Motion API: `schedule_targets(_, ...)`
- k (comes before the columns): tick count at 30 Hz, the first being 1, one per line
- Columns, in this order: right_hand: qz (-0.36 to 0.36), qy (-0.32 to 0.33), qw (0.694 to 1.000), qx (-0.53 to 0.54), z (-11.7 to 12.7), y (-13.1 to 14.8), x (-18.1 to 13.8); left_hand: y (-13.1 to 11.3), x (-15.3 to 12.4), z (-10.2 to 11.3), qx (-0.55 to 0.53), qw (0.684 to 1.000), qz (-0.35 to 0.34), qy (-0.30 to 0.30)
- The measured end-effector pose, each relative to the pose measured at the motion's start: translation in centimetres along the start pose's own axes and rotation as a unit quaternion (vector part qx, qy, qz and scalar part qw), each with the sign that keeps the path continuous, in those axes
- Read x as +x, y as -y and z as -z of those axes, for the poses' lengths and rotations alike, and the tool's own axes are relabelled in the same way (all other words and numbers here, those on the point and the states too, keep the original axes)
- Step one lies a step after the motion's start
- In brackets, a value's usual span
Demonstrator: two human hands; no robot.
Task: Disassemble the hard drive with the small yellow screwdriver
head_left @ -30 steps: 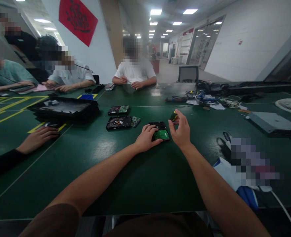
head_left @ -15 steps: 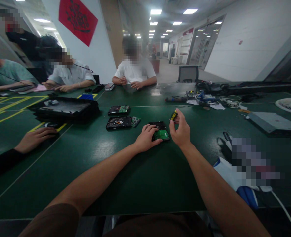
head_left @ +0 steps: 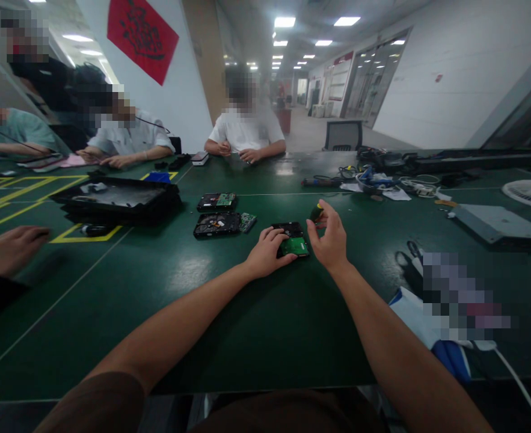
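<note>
A hard drive (head_left: pixel 296 246) with a green circuit board lies on the dark green table. My left hand (head_left: pixel 267 252) grips its left side, fingers over the top and thumb along the near edge, covering part of it. Just right of the drive, my right hand (head_left: pixel 331 237) pinches the black and yellow handle of a screwdriver (head_left: pixel 316 211) between thumb and fingers. The shaft is too faint to make out. To the left lie another hard drive (head_left: pixel 215 225), a loose circuit board (head_left: pixel 248 222) beside it, and a third hard drive (head_left: pixel 216 201) behind.
A stack of black trays (head_left: pixel 116 201) stands on the left. A co-worker's hand (head_left: pixel 12 249) is at the far left. Cables (head_left: pixel 373 180) and a grey metal box (head_left: pixel 502 224) lie on the right, with a blue and white cloth-like item (head_left: pixel 421 316) nearer me. Several people sit around the table.
The screwdriver handle has turned in my right fingers, showing less yellow. My left hand and the hard drive stay put. The co-worker's hand at the left has drawn back leftward.
</note>
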State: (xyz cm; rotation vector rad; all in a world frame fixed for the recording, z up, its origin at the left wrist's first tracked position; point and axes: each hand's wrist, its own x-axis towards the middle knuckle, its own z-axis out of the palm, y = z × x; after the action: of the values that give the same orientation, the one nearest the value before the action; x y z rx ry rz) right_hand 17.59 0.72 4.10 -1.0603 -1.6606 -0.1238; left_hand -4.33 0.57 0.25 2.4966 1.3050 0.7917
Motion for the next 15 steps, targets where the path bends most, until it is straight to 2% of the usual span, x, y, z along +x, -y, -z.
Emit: schedule_targets(15,0.0,0.009,1.0,-0.011,0.14,0.15,0.05,0.0,-0.01,-0.11,0.002,1.0,-0.005,-0.009)
